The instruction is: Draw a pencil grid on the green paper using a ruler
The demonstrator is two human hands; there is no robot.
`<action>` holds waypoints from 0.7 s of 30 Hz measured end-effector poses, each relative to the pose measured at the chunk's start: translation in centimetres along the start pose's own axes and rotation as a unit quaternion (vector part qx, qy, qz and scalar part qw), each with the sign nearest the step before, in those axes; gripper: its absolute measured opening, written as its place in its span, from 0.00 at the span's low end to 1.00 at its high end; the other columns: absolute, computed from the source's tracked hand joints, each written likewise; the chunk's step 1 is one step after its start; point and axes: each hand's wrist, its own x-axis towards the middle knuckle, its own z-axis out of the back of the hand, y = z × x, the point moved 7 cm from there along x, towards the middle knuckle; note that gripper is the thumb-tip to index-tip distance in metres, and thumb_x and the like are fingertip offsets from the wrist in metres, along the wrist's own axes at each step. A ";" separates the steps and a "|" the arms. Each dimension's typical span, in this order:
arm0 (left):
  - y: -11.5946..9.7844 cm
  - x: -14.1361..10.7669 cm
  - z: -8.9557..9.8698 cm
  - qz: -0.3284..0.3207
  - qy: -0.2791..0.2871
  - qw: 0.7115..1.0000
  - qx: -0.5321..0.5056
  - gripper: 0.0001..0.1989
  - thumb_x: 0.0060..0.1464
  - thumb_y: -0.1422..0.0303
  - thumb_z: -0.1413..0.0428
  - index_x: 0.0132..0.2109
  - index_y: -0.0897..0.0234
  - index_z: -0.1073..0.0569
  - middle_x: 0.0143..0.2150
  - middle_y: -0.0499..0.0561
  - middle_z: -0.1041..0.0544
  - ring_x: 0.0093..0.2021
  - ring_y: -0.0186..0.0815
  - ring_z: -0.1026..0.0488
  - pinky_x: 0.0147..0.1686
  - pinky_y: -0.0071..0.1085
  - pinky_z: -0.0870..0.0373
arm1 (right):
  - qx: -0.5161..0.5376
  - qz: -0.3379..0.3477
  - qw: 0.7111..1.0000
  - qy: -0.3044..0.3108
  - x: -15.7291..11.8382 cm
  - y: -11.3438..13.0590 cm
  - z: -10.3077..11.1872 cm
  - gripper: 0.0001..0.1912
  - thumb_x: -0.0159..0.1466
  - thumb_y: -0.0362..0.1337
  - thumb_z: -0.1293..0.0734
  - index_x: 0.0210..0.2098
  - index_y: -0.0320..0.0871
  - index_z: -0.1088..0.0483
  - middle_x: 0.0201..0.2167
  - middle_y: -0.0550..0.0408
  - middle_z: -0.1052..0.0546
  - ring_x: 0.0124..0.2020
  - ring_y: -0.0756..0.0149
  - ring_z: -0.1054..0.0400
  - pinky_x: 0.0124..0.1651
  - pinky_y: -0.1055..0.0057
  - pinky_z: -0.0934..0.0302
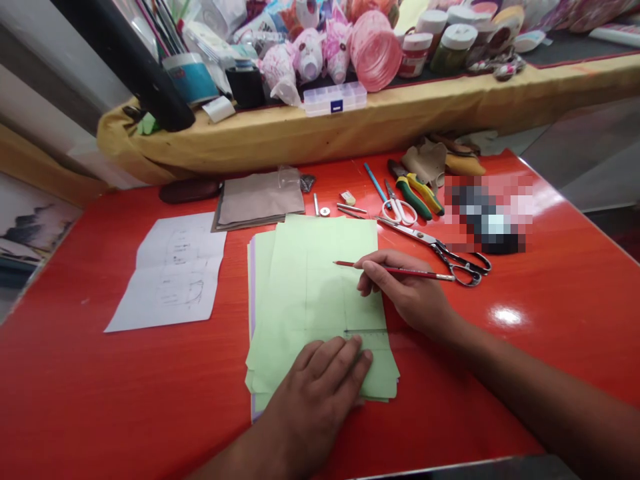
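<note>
The left hand (pixel 320 393) lies flat at the lower center of the frame, fingers together and extended, pressing on the near edge of the green paper stack (pixel 320 293), which rests on the glossy red table (pixel 100 387). The right hand (pixel 405 293) is at center right, its fingers closed narrowly around a red pencil (pixel 395 270), with the pencil tip pointing left above the stack. A dark straight line (pixel 365 331) is marked on the top sheet, near the right hand. A purple sheet edge shows at the stack's left side. To the left, on the table, lie white sketch sheets (pixel 175 273) bearing faint drawings. Just right of the pencil are large shears (pixel 440 247) with dark handles, their blades pointing toward the stack. Beyond these lie small scissors (pixel 400 210) with white handles, pliers (pixel 415 193) with green and yellow grips, and a blue pencil (pixel 376 181). A brown paper stack (pixel 260 203) sits beyond the green stack, with a dark pouch (pixel 190 190) to its left. A pixelated object (pixel 487 213) at right cannot be identified. Farther back, a yellow-covered shelf (pixel 300 140) holds a clear plastic box (pixel 335 99), a pink spool (pixel 374 50) and jars (pixel 450 47).
</note>
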 end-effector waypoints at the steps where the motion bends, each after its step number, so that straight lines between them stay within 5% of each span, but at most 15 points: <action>1: 0.2 0.1 -0.1 0.003 0.002 1.000 -0.001 0.18 0.77 0.69 0.52 0.67 0.67 0.27 0.67 0.57 0.24 0.64 0.44 0.29 0.62 0.42 0.33 | -0.002 -0.002 1.000 -0.001 0.2 -0.1 -0.1 0.12 0.74 0.46 0.31 0.39 0.46 0.21 0.28 0.56 0.19 0.30 0.65 0.24 0.34 0.67 0.32; 21: 1.4 1.1 -0.2 0.020 0.026 0.999 -0.019 0.20 0.76 0.71 0.53 0.68 0.67 0.29 0.69 0.59 0.26 0.64 0.47 0.29 0.61 0.46 0.29 | 0.056 -0.020 0.996 -0.060 1.2 -1.7 1.9 0.16 0.73 0.50 0.30 0.39 0.45 0.21 0.26 0.57 0.20 0.26 0.66 0.26 0.31 0.67 0.31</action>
